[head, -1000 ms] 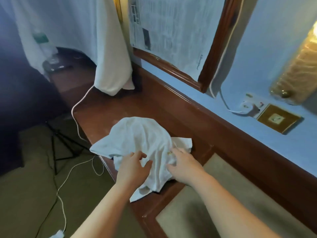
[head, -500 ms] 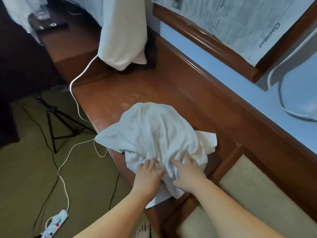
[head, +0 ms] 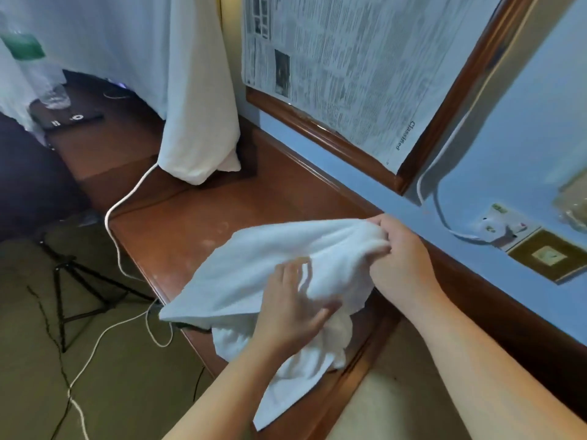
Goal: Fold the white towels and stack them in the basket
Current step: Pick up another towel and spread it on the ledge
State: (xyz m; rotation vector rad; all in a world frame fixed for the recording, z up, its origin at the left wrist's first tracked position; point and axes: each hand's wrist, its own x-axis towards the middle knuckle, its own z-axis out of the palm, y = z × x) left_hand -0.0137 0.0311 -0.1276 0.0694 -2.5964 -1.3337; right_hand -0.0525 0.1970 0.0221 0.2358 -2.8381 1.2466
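Observation:
A crumpled white towel lies on the brown wooden counter, one corner hanging over the front edge. My right hand grips the towel's far right end and lifts it off the counter near the wall. My left hand holds the towel's near middle, fingers curled into the cloth. No basket is in view.
A white cloth hangs down onto the counter at the back. A white cable runs off the counter to the floor beside a black tripod. A newspaper-covered framed mirror and a wall socket are on the blue wall.
My right hand has moved up and toward the wall, pulling the towel's end off the counter. My left hand has taken hold of the cloth nearer the front edge.

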